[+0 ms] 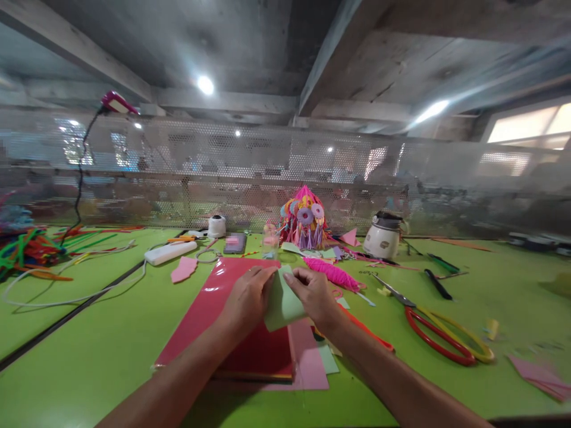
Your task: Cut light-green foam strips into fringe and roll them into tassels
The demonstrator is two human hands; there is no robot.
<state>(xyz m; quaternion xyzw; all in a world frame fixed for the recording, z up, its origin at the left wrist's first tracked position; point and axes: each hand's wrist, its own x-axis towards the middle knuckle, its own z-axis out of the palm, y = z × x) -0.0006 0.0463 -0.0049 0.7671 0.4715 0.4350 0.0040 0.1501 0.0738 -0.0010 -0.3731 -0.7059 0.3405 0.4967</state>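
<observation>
Perforated screen (pixel 250 154), across the middle of the frame. Green table (pixel 66 368), lower half. Red folder (pixel 209 297), glossy, lower centre, lying over pink paper (pixel 310 362). Scissors (pixel 410 305), right of centre. Left hand (pixel 250 297), centre: fingers closed on the left edge of the light green paper (pixel 284 304). Right hand (pixel 316 294), beside it: thumb and forefinger pinching the upper right edge. Paper: centre, tilted over the folder; probably best kept crisp by light, even finger pressure.
</observation>
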